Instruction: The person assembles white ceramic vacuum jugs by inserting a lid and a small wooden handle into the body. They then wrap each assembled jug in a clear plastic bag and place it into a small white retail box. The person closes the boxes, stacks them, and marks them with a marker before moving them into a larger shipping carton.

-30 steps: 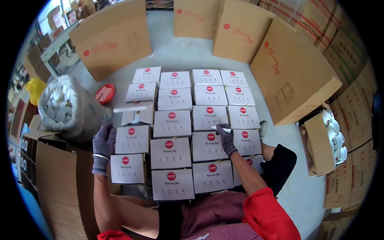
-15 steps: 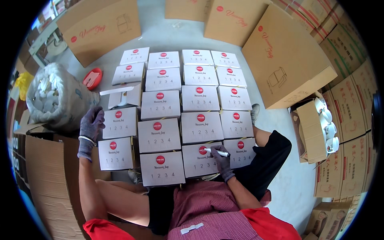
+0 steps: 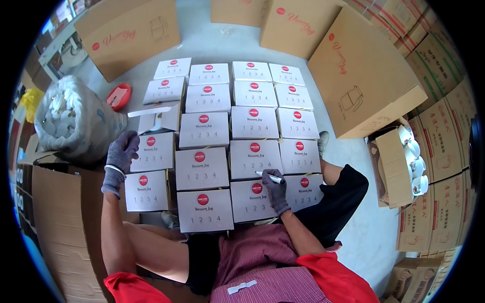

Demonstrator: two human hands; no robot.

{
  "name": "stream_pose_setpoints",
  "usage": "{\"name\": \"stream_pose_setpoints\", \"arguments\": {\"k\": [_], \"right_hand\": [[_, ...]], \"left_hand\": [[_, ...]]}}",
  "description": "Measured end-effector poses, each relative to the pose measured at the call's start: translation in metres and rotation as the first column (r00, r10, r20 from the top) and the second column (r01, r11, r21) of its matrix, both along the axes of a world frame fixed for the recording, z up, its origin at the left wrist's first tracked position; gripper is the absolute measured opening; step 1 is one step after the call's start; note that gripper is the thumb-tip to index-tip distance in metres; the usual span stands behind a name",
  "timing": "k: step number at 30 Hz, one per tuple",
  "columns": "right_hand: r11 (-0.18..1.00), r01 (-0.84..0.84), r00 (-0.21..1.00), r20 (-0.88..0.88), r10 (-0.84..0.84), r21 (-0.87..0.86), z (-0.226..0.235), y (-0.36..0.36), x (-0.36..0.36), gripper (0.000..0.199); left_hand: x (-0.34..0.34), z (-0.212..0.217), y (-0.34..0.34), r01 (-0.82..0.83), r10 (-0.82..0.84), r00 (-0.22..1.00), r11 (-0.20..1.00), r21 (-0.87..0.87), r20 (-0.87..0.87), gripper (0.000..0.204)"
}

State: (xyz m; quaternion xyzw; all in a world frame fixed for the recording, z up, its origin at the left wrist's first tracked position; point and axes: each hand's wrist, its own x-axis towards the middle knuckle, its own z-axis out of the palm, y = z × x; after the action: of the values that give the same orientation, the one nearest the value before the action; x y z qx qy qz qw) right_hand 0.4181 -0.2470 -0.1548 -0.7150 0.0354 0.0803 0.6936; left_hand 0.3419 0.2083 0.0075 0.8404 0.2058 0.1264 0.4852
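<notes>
My right hand (image 3: 275, 193), in a grey glove, grips a white marker pen (image 3: 275, 178) with a dark end. Its tip points left, at the lower edge of a white box (image 3: 255, 156) printed with a red circle and a row of digits. Beneath this hand is another such white box (image 3: 247, 202). My left hand (image 3: 123, 150), also gloved, is closed with curled fingers beside a white box (image 3: 156, 151) at the left; whether anything is inside the fist is hidden. Just beyond it, one white box (image 3: 164, 121) has its flap raised, with something white inside.
Several white boxes form four columns on the floor. Large brown cartons (image 3: 369, 86) stand behind and to the right. At left are a plastic-lined sack (image 3: 91, 131) of white items, a red dish (image 3: 119, 97) and an open carton (image 3: 55, 212). White round items (image 3: 417, 166) sit in a carton at right.
My right hand has moved up and slightly left with the marker pen, from the near box to the lower edge of the box beyond. My left hand has shifted slightly right.
</notes>
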Motion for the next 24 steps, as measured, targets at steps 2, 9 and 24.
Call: {"name": "stream_pose_setpoints", "arguments": {"k": [2, 9, 24], "right_hand": [[0.998, 0.035, 0.999, -0.029, -0.034, 0.061, 0.012, -0.006, -0.009, 0.014], [0.996, -0.034, 0.984, -0.177, 0.018, -0.086, 0.034, -0.048, -0.085, 0.011], [0.896, -0.283, 0.959, -0.084, 0.271, -0.343, 0.030, -0.042, -0.098, 0.008]], "left_hand": [[-0.002, -0.004, 0.003, -0.002, 0.002, 0.999, 1.000, 0.006, 0.034, 0.023], [-0.011, -0.002, 0.008, 0.013, -0.013, 1.000, 0.988, -0.155, 0.003, 0.021], [-0.006, 0.012, -0.013, 0.054, -0.059, 0.995, 0.997, -0.063, -0.075, 0.027]]}}
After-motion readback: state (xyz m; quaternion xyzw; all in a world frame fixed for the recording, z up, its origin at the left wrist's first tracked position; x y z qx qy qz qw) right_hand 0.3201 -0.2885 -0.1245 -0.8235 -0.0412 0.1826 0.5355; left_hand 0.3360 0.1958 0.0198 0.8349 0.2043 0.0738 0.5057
